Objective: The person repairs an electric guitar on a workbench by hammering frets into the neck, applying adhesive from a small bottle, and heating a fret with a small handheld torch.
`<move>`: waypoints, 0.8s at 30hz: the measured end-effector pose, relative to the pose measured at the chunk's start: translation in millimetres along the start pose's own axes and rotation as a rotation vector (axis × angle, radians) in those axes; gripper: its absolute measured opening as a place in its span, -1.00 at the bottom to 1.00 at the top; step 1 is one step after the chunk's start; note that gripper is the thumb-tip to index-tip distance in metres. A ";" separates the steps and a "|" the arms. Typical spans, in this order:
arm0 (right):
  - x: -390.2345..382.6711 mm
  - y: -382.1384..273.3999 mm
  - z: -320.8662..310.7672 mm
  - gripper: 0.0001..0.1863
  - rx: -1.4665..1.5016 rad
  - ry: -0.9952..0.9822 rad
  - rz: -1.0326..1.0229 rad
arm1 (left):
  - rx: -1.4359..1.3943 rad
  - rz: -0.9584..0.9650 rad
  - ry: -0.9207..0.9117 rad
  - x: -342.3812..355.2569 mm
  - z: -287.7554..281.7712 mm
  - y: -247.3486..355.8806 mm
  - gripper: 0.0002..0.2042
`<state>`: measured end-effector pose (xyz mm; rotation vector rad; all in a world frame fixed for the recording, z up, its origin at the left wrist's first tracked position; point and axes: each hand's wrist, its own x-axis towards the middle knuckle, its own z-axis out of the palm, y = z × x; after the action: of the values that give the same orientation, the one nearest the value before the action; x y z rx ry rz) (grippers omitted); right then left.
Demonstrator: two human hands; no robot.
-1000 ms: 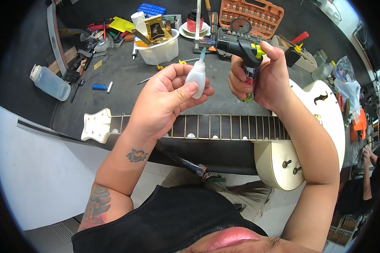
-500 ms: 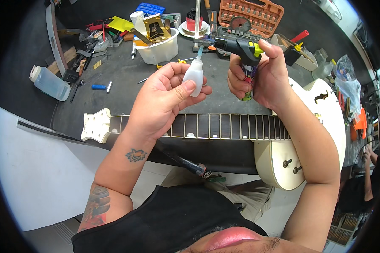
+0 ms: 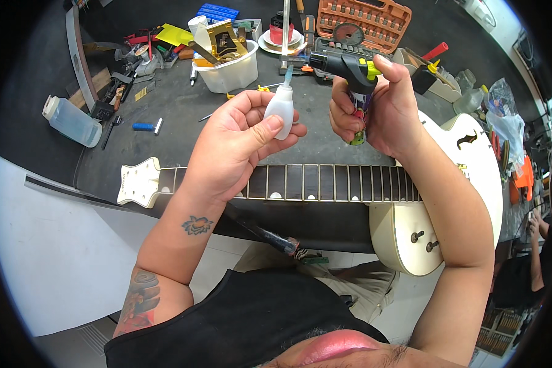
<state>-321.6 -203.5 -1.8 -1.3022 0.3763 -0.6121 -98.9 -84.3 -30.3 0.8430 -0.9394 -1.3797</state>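
Note:
My left hand (image 3: 230, 138) is closed around a small white squeeze bottle (image 3: 279, 113), thumb across its front. The bottle stands nearly upright, with its thin translucent tip pointing up. In my right hand (image 3: 395, 113) is a handheld gas torch (image 3: 348, 69), gripped by its patterned can. Its black nozzle points left toward the bottle's tip, apart from it in the picture, and my thumb rests on the lime-green button. Below both hands lies a cream electric guitar (image 3: 398, 230), its dark fretboard (image 3: 325, 183) without strings and its headstock (image 3: 140, 182) to the left.
Behind my hands stand a white tub (image 3: 230, 73) of metal parts, a red jar (image 3: 281, 34) on plates, and an orange socket case (image 3: 365, 24). A jug of liquid (image 3: 73, 121) and a blue roller-like tool (image 3: 144, 127) are at left. Another person (image 3: 521, 270) is at far right.
Both hands keep their hold. The bottle's tip and the torch's nozzle have shifted very slightly left; little else differs.

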 end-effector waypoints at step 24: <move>-0.8 1.9 -2.1 -0.25 -0.020 0.018 0.020 | -0.001 0.003 -0.001 1.4 1.2 -1.1 -0.62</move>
<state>-323.1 -204.4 -4.2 -1.3115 0.4103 -0.6049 -100.5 -85.6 -30.8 0.8400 -0.9405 -1.3780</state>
